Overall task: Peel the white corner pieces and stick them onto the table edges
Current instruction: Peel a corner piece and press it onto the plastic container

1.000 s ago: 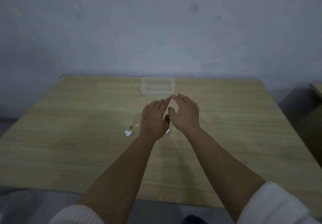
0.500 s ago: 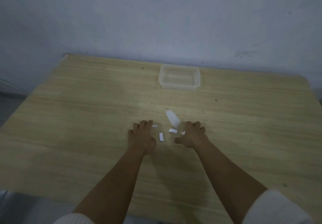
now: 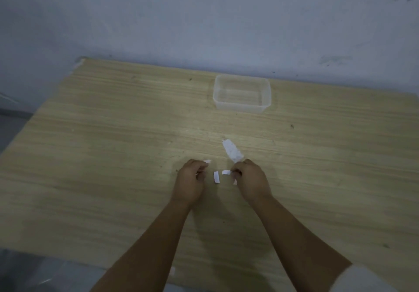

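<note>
Small white pieces lie in the middle of the wooden table (image 3: 102, 155). A short white strip (image 3: 216, 176) rests on the table between my hands. My left hand (image 3: 191, 179) has curled fingers with a white sliver showing inside them, and another scrap (image 3: 207, 161) lies at its fingertips. My right hand (image 3: 251, 178) pinches a small white piece (image 3: 226, 172) at its fingertips. A larger white corner piece (image 3: 232, 151) lies just beyond that hand and touches its knuckles.
A clear plastic container (image 3: 242, 94) stands near the table's far edge by the wall. A pale patch (image 3: 78, 63) shows at the far left corner. A small white bit (image 3: 172, 270) sits on the front edge.
My hands went from held flat and close together above the table to lowered, apart and curled over the white pieces. The view has tilted down and to the left.
</note>
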